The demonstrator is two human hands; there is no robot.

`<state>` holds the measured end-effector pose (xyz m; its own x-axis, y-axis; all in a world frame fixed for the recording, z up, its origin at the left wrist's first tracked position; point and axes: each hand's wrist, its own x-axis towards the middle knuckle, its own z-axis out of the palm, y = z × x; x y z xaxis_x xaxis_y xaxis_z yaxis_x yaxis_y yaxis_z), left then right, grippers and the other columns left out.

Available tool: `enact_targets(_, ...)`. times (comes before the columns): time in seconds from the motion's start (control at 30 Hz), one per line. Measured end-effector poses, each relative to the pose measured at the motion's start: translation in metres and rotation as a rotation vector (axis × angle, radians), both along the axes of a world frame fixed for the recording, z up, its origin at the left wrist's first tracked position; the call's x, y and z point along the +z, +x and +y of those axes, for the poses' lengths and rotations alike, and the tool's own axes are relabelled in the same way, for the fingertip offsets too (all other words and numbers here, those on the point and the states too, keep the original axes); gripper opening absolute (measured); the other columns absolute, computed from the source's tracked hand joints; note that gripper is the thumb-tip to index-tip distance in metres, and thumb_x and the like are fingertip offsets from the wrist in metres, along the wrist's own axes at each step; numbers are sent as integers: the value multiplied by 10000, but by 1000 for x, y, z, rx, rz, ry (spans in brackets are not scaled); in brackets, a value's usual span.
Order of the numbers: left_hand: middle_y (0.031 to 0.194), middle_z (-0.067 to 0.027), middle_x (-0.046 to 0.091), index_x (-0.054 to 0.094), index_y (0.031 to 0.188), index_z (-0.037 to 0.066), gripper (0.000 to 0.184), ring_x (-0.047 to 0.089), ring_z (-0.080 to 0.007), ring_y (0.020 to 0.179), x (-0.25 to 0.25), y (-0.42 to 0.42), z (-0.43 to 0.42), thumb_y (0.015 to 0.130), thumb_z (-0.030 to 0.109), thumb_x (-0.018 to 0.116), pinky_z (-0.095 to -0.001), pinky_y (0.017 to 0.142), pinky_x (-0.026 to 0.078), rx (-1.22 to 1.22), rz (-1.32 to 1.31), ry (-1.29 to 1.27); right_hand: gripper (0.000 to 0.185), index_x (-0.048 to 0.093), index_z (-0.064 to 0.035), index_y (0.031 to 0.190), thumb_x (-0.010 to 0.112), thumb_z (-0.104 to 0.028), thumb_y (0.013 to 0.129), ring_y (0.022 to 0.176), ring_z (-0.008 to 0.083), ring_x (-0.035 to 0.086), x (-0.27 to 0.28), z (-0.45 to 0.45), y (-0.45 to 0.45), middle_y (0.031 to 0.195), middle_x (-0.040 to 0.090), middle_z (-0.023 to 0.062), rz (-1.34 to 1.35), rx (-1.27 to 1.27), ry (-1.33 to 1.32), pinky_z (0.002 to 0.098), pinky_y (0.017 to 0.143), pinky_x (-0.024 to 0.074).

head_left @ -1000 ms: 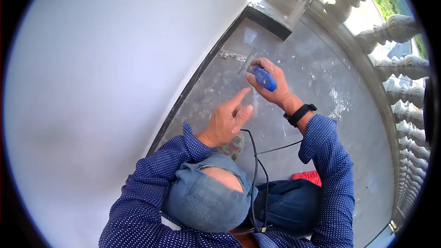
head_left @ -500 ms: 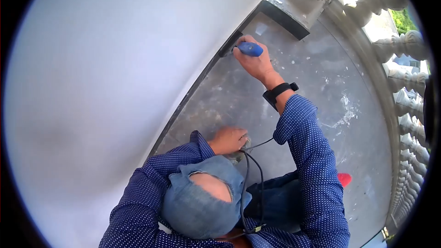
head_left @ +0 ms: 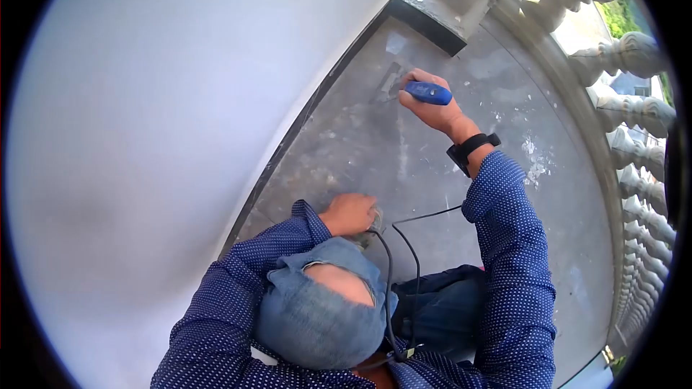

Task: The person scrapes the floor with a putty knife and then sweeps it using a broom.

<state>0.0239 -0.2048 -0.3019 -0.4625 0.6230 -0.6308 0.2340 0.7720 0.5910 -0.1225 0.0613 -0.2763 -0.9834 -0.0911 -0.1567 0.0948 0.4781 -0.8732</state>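
Observation:
My right hand (head_left: 427, 101) is closed around the blue handle of a putty knife (head_left: 428, 92). Its broad blade, smeared by motion, points left over the grey floor, apart from the dark skirting (head_left: 317, 94) along the wall. Close to my knee, my left hand (head_left: 349, 214) is curled, and a crumpled, pale, partly see-through thing (head_left: 376, 222) shows at its fingertips. What that thing is, I cannot make out. A black cable (head_left: 417, 245) loops down beside the left hand and runs to my right sleeve.
A white wall (head_left: 166, 101) rises on the left. Ahead, a dark-faced step (head_left: 429, 25) with rubble on top juts out. A curved balustrade (head_left: 620, 119) lines the right side. The grey floor (head_left: 411, 166) carries white splatters and debris.
My right hand has moved right with the putty knife, whose blade has left the skirting and is now over the floor. The left hand has barely moved.

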Motion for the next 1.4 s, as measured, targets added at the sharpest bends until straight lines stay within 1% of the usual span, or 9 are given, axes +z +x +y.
enact_targets(0.17, 960, -235, 710, 677, 1144, 36, 423, 669, -453, 911, 4, -3, 5, 823, 283, 555, -535, 840, 527, -13, -3, 2, 172, 628, -64, 909, 684, -190, 805, 852, 332, 653, 7, 74, 58, 916, 681, 121, 34, -12, 116, 363, 807, 528)
enact_targets(0.23, 914, -255, 703, 679, 982, 4, 343, 671, -448, 887, -1, -2, 6, 844, 291, 553, -538, 816, 524, -11, 37, -10, 165, 635, -68, 904, 668, -196, 805, 845, 315, 652, 11, 101, 85, 920, 676, 113, 28, -43, 253, 358, 813, 521)
enact_targets(0.33, 890, -269, 701, 683, 1096, 17, 419, 674, -466, 857, -2, -5, 7, 809, 302, 575, -538, 807, 534, -47, 50, -44, 169, 641, -70, 914, 659, -195, 801, 840, 301, 652, 30, 134, 119, 900, 672, 113, -133, -144, 233, 362, 822, 514)
enact_targets(0.57, 842, -284, 692, 677, 1041, -19, 409, 677, -469, 816, -6, -5, 11, 805, 300, 576, -548, 774, 537, -51, 68, -54, 169, 650, -62, 872, 673, -198, 775, 847, 288, 657, 33, 198, 171, 869, 675, 108, -191, -270, 362, 364, 830, 510)
enact_targets(0.67, 819, -280, 689, 666, 977, -28, 387, 674, -469, 794, -5, -6, 12, 807, 307, 573, -554, 761, 532, -71, 66, -50, 216, 659, -57, 868, 688, -246, 767, 851, 293, 667, 31, 186, 151, 868, 683, 110, -164, -272, 350, 365, 821, 513)
enact_targets(0.8, 825, -252, 699, 658, 985, -28, 387, 685, -442, 798, 0, -6, 15, 822, 312, 570, -539, 758, 542, -87, 67, -64, 178, 642, -53, 941, 707, -173, 828, 798, 322, 662, 51, 65, 80, 879, 671, 130, 41, 37, 153, 351, 762, 528)
enact_targets(1.07, 876, -246, 709, 666, 994, -7, 383, 697, -416, 839, -1, -5, 15, 830, 326, 573, -523, 785, 544, -55, 58, -49, 289, 582, -89, 1045, 739, -254, 866, 840, 360, 682, -11, -151, 38, 891, 677, 154, 61, 196, -277, 408, 732, 537)
enact_targets(1.2, 884, -256, 704, 661, 1016, -16, 402, 693, -425, 848, 8, -17, 17, 824, 327, 580, -522, 791, 538, -131, -33, -107, 273, 571, -103, 1049, 717, -262, 881, 838, 431, 660, -38, -152, 61, 894, 689, 192, -13, 249, -334, 457, 741, 529)
enact_targets(1.4, 875, -273, 701, 682, 1039, -2, 410, 687, -450, 851, 7, -15, 18, 817, 332, 598, -535, 803, 530, -47, 10, -88, 238, 582, -114, 1059, 704, -233, 894, 845, 403, 655, -27, -66, 61, 912, 670, 150, 74, 266, -155, 428, 736, 531)
